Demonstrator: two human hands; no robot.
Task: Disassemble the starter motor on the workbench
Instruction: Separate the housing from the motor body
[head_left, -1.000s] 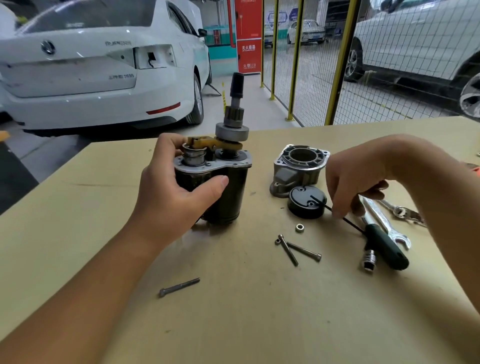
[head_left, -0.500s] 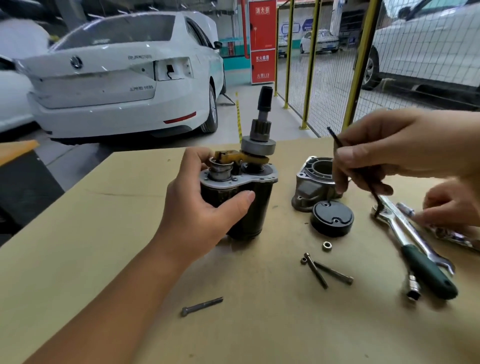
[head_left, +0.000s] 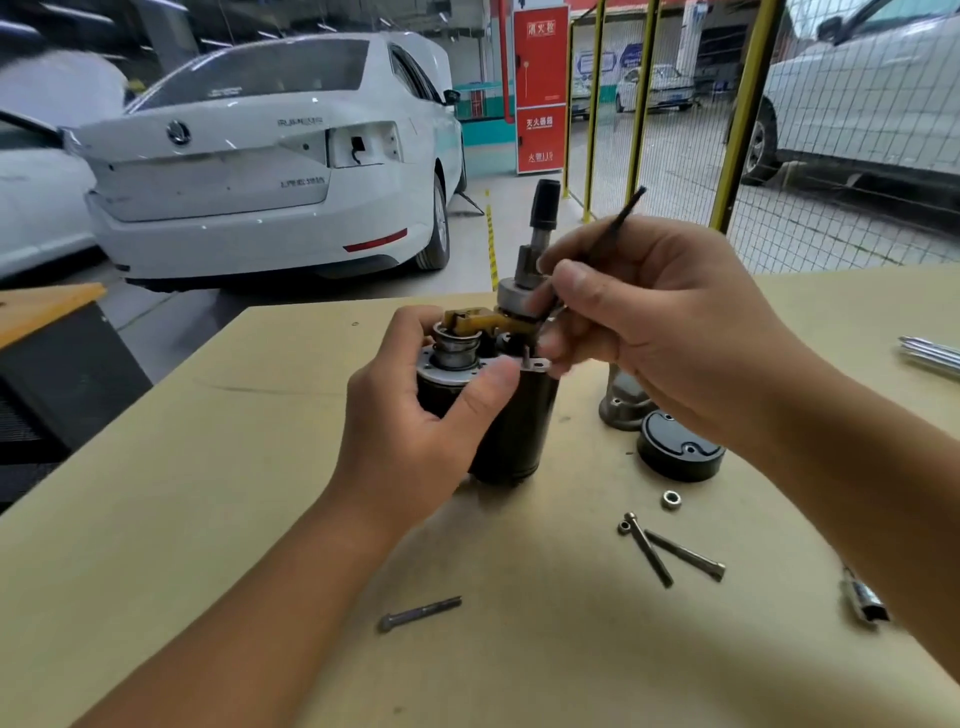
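Note:
The starter motor (head_left: 519, 415) stands upright on the workbench (head_left: 208, 467), its dark body below, a yellow-brown lever and a pinion shaft (head_left: 543, 218) on top. My left hand (head_left: 426, 415) grips the motor body from the left, thumb across its top plate. My right hand (head_left: 660, 322) pinches a thin black hex key (head_left: 623, 208), its lower end down at the motor's top plate by the lever. The removed silver nose housing (head_left: 621, 405) and black end cap (head_left: 678, 447) lie just right of the motor, partly hidden by my right hand.
Two long bolts (head_left: 660, 553) and a nut (head_left: 671, 500) lie front right of the motor; a third bolt (head_left: 418, 614) lies nearer me. A socket (head_left: 865, 603) shows by my right forearm. Metal tools (head_left: 930, 353) lie at the far right edge. White cars and a yellow mesh fence stand beyond.
My right hand picked the hex key off the bench, lifted it, and brought it left to the motor's top. My left hand has kept its grip on the motor.

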